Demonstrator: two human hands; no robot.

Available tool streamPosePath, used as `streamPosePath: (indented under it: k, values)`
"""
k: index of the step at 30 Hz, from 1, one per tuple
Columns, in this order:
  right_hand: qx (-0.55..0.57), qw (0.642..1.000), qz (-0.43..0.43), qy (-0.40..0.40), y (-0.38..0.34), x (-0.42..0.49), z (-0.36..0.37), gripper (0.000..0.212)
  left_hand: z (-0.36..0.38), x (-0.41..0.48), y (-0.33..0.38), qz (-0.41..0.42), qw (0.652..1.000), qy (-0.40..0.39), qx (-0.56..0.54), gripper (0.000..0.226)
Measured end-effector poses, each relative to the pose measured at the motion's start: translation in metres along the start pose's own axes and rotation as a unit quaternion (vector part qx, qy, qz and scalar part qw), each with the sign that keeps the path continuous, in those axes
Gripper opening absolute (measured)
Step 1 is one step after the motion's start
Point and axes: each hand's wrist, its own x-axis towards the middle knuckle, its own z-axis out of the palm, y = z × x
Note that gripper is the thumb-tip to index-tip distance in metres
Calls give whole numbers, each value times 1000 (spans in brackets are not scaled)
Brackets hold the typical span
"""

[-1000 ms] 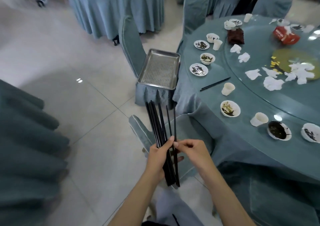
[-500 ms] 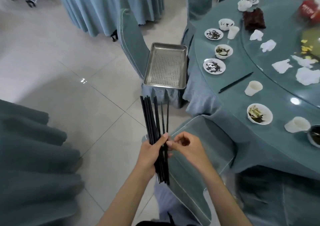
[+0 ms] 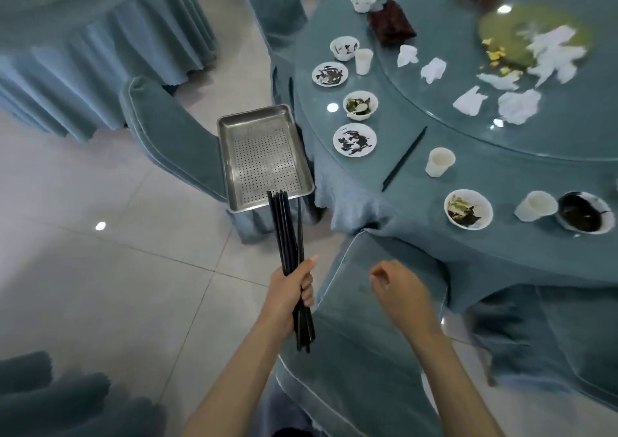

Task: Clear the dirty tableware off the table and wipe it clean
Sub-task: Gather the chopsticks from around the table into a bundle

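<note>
The left hand (image 3: 290, 294) grips the black chopsticks (image 3: 286, 232), tips pointing up the frame at the metal tray (image 3: 261, 155) just above them — the right hand (image 3: 398, 289) has loose, curled fingers, holding nothing

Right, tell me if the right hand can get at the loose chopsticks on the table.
Probably yes. The right hand holds nothing, and the loose chopsticks lie on the bare table between a plate and a cup. Only the chair back stands between, so a lean may be needed.
</note>
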Motion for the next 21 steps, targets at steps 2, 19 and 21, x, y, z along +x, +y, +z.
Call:
streamPosePath:
  k: [2, 19, 21]
  values:
    - [-36, 999, 11, 21, -1, 7, 1, 6, -1, 13, 10, -13, 999, -40, -1, 35]
    - [-65, 972, 174, 143, -114, 96, 44, 12, -66, 151, 143, -81, 963, -243, 82, 49]
    - [-53, 969, 184, 156, -125, 108, 43, 14, -76, 158, 159, -80, 957, -267, 82, 47]
